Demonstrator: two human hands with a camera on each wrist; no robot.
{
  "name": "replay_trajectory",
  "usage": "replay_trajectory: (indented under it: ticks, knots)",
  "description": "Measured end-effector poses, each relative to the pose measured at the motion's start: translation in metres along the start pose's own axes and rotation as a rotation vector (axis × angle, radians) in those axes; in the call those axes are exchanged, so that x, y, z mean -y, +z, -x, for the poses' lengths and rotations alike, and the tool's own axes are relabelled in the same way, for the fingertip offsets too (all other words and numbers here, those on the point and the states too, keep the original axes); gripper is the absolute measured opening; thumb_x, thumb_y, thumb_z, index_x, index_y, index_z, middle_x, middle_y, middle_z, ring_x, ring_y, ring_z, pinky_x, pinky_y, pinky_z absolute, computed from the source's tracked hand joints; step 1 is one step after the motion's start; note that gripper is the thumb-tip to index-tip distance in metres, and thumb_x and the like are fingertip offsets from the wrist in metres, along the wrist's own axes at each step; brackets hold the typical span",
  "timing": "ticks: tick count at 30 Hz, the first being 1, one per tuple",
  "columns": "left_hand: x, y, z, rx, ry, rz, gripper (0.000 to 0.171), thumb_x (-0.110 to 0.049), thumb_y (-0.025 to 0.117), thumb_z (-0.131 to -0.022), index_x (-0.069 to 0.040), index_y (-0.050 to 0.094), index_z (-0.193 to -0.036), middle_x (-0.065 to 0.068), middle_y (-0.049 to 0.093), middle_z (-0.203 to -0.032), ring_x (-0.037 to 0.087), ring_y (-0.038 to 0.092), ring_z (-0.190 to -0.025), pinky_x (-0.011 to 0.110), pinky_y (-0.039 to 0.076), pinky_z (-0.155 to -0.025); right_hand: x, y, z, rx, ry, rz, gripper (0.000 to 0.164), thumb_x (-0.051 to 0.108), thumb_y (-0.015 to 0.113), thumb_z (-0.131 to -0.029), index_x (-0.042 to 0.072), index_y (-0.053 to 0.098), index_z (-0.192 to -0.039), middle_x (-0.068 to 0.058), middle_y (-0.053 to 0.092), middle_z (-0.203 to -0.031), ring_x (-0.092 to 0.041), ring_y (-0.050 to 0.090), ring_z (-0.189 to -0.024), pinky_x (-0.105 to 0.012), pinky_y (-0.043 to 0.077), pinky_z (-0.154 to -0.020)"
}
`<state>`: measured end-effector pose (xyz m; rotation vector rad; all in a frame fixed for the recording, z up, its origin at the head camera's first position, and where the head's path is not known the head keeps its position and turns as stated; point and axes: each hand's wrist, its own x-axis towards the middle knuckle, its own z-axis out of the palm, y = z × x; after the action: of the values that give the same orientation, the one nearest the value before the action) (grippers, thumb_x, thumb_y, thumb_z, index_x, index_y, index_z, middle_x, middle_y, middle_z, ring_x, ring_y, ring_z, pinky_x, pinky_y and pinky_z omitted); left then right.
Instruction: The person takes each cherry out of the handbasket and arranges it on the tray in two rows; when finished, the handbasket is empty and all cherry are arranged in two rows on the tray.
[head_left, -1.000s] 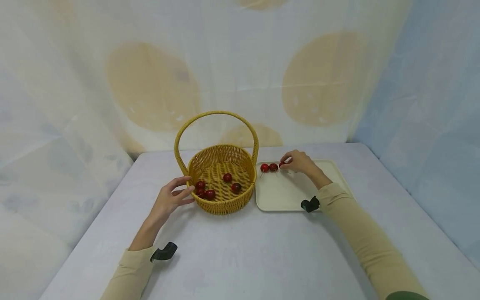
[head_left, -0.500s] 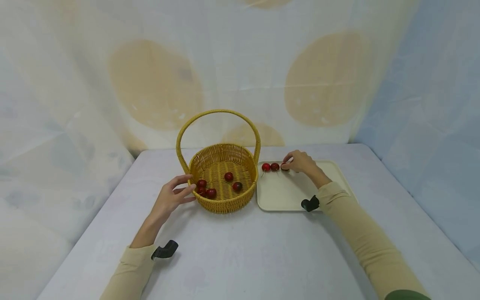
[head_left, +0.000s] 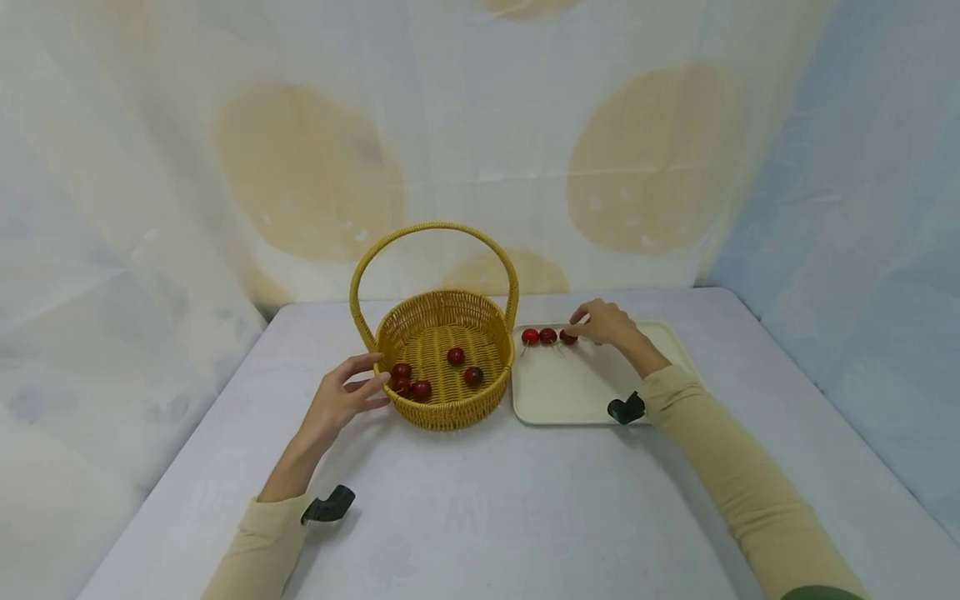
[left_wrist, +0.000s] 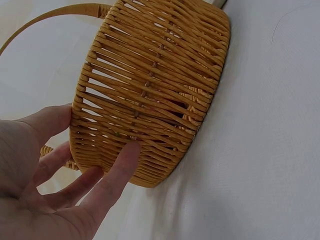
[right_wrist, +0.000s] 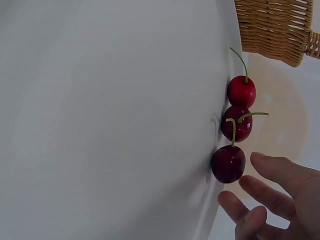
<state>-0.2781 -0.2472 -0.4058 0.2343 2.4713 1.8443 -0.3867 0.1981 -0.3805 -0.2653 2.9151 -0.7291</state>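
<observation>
End cherry (right_wrist: 228, 164) sits at far edge of cream tray (head_left: 555, 387), in a row w/ 2 other cherries (right_wrist: 237, 123), stems on all 3. Your R hand (head_left: 606, 323) is loosely spread just beside it; contact: can't tell. Your L hand (head_left: 337, 402), fingers apart, touches yellow wicker basket (head_left: 450, 414), handle upright, 5 more cherries (head_left: 421, 390) inside.
</observation>
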Motion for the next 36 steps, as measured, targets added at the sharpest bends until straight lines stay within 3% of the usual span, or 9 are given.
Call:
replay_trajectory:
  ticks: [12, 20, 29, 36]
  knots:
    - [0.004, 0.001, 0.001, 0.004, 0.012, 0.003, 0.065, -0.034, 0.069, -0.092, -0.006, 0.042, -0.145, 0.019, 0.040, -0.147, 0.042, 0.053, -0.129, 0.051, 0.058, -0.091, -0.001, 0.010, -0.004, 0.045, -0.053, -0.057, 0.034, 0.019, 0.059, -0.098, 0.003, 0.061, -0.128, -0.021, 0.071, -0.112, -0.028, 0.070, -0.074, -0.037, 0.060, -0.064]
    - [0.001, 0.000, -0.001, 0.004, 0.013, -0.011, 0.066, -0.035, 0.068, -0.092, -0.006, 0.042, -0.145, 0.018, 0.039, -0.148, 0.042, 0.053, -0.128, 0.048, 0.059, -0.090, 0.001, 0.007, -0.006, 0.059, -0.072, -0.021, 0.036, 0.012, 0.053, -0.099, 0.003, 0.059, -0.133, -0.024, 0.068, -0.117, -0.028, 0.069, -0.073, -0.026, 0.051, -0.055]
    - [0.001, -0.001, -0.002, -0.001, 0.008, -0.007, 0.067, -0.035, 0.068, -0.092, -0.006, 0.042, -0.146, 0.019, 0.039, -0.148, 0.042, 0.052, -0.129, 0.048, 0.059, -0.090, 0.004, 0.002, -0.003, 0.048, -0.092, -0.011, 0.036, 0.013, 0.051, -0.101, 0.002, 0.056, -0.135, -0.027, 0.064, -0.124, -0.033, 0.071, -0.081, -0.029, 0.055, -0.060]
    - [0.001, -0.001, -0.001, -0.002, -0.002, -0.008, 0.067, -0.037, 0.069, -0.091, -0.007, 0.042, -0.145, 0.018, 0.039, -0.148, 0.041, 0.053, -0.129, 0.048, 0.059, -0.091, 0.013, -0.014, 0.007, 0.052, -0.112, 0.006, 0.038, 0.019, 0.054, -0.101, 0.002, 0.055, -0.134, -0.027, 0.063, -0.126, -0.040, 0.070, -0.094, -0.038, 0.060, -0.070]
